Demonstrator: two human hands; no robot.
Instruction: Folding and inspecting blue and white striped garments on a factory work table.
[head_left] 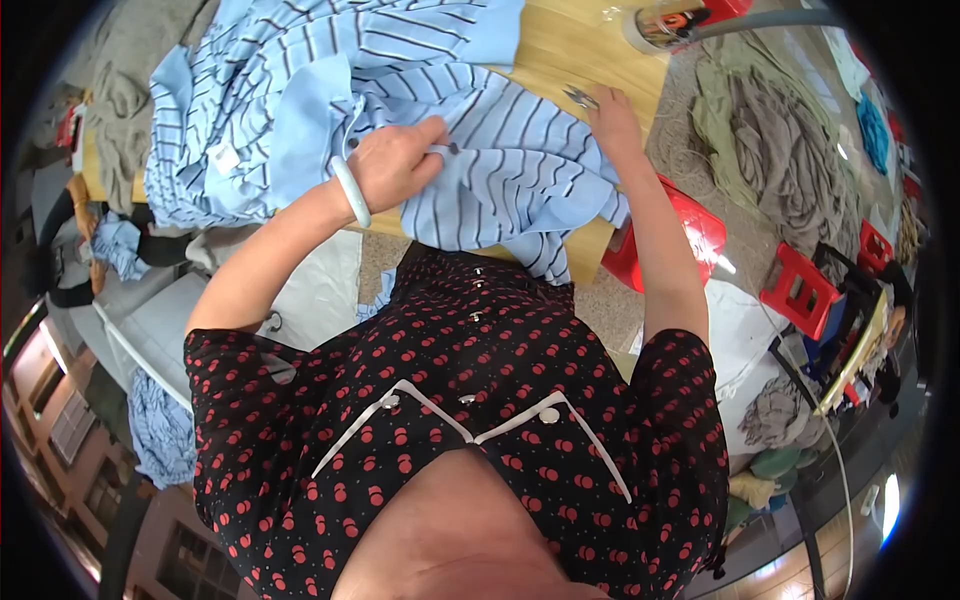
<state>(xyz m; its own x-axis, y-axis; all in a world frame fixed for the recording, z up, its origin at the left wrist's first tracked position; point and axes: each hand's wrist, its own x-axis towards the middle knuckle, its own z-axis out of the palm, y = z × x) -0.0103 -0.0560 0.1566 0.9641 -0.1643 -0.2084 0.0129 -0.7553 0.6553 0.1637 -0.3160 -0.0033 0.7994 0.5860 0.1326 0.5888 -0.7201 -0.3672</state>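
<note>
A light blue garment with dark and white stripes (500, 195) lies bunched over the wooden table and hangs over its near edge. My left hand (398, 165), with a pale bangle at the wrist, is closed on a fold of this garment, near a dark button. Beyond the cloth's right side, my right hand (612, 120) is at the tabletop, its fingers closed around small metal thread snips (578, 97). The blades point to the left; the handles are mostly hidden under the fingers.
More striped cloth (380, 35) covers the table's far left. At the back right stands a tub of tools (655, 28) on the wooden table (560, 50). A red stool (675, 235) is below my right forearm. Grey-brown fabric (785, 140) is heaped at right, near another red stool (800, 290).
</note>
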